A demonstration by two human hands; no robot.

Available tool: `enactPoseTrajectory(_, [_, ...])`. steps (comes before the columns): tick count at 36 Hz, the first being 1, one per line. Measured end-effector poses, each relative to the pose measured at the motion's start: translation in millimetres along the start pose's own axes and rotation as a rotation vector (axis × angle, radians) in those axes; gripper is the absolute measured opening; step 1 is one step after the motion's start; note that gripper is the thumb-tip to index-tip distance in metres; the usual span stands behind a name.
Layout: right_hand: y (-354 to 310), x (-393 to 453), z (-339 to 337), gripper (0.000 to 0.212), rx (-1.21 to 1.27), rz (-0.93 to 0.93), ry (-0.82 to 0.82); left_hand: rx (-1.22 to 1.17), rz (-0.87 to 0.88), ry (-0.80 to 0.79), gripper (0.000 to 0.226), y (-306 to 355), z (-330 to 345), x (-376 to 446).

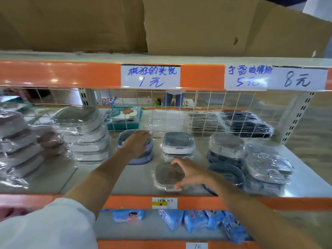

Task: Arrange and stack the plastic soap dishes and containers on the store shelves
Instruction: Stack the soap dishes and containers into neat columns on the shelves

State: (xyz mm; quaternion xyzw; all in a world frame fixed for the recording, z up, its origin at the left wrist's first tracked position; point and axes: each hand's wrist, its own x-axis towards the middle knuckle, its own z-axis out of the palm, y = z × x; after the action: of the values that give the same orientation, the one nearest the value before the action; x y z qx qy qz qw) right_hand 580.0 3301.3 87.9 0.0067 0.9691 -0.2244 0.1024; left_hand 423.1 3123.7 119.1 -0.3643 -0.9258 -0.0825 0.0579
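Observation:
My left hand (136, 143) lies flat, fingers straight, on top of a short stack of blue-grey soap dishes (142, 159) at the middle of the shelf. My right hand (190, 172) curls around the right edge of a single wrapped grey soap dish (168, 175) lying near the shelf's front edge. Behind that dish stands a small stack of grey-and-white wrapped dishes (178, 143). To the right sit more wrapped dishes, a round-topped stack (227, 146) and a clear-wrapped pile (268, 168), with a dark blue dish (228, 172) partly hidden behind my right wrist.
A tall stack of clear wrapped containers (86, 133) and a blurred leaning pile (21, 146) fill the left. A white wire grid (179, 108) backs the shelf (125, 180). Cardboard boxes (197, 24) sit above; blue packets (195, 221) lie on the shelf below.

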Motion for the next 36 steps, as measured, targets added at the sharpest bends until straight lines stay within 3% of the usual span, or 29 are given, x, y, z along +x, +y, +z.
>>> enactPoseTrajectory(10, [15.1, -22.0, -23.7, 0.098, -0.127, -0.031, -0.045, -0.032, -0.028, 0.057, 0.052, 27.8, 5.9, -2.6])
enactPoseTrajectory(16, [50.7, -52.3, -56.2, 0.095, -0.333, 0.106, -0.08, -0.025, 0.091, 0.1, 0.053, 63.6, 15.2, -3.7])
enactPoseTrajectory(22, [84.0, -73.2, -55.7, 0.119, -0.505, 0.227, -0.184, -0.026, 0.128, 0.098, 0.052, 86.7, 23.0, -6.3])
enactPoseTrajectory(29, [83.3, -75.5, -63.5, 0.105, -0.36, 0.189, 0.022, -0.078, 0.084, 0.103, 0.048, 80.9, 19.9, -12.1])
enactPoseTrajectory(36, [39.1, -66.7, -97.1, 0.088, -0.114, 0.065, 0.225, -0.18, -0.031, 0.135, 0.034, 53.3, 17.9, -29.8])
